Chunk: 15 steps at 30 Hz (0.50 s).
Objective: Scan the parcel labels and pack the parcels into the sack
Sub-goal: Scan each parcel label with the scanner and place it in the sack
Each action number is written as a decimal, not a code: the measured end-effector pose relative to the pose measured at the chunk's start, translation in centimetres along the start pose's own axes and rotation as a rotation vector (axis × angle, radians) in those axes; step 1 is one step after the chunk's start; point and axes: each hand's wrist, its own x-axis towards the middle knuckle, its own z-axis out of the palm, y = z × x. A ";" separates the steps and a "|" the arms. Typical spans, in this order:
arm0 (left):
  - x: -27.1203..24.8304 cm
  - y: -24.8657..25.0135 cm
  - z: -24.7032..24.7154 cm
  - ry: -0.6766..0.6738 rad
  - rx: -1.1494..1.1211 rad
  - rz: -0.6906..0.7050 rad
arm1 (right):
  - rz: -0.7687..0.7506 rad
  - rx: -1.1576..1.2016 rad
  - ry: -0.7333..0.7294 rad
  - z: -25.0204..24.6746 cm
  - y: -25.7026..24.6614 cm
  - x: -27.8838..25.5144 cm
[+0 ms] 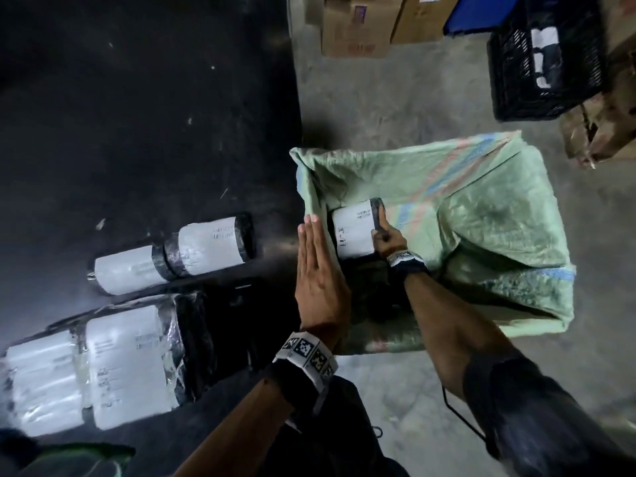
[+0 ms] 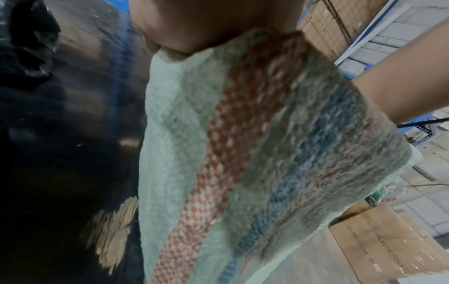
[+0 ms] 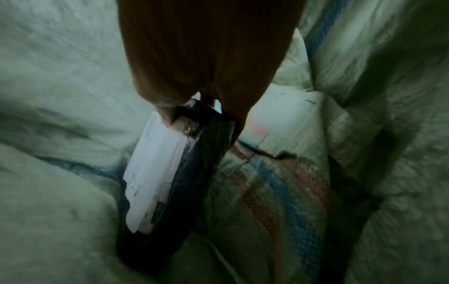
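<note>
You're at the packing step: your right hand [image 1: 387,239] grips the parcel [image 1: 354,232] inside the sack [image 1: 481,215], your straight-fingered left hand [image 1: 318,277] pressing its near-left rim; next, lower and release.

A pale green woven sack [image 1: 481,215] striped red and blue; black-wrapped parcels [image 1: 172,253] with white labels [image 1: 354,232]; a black crate [image 1: 516,63]; brown cardboard boxes [image 1: 358,25].

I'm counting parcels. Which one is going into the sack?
The parcel gripped by the right hand, inside the green sack. The other parcels lie on the dark floor.
</note>
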 end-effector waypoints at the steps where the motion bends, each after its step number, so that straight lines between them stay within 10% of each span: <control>1: 0.1 -0.2 -0.1 -0.005 -0.039 -0.013 | -0.032 -0.053 0.025 0.5 0.1 0.3; 10: 0.2 -0.5 -1.3 -0.105 -0.105 0.001 | -0.042 -0.266 -0.014 4.1 3.2 3.8; 15: 0.2 -0.4 -1.2 -0.091 -0.083 -0.025 | 0.191 -0.206 -0.056 2.7 0.0 1.7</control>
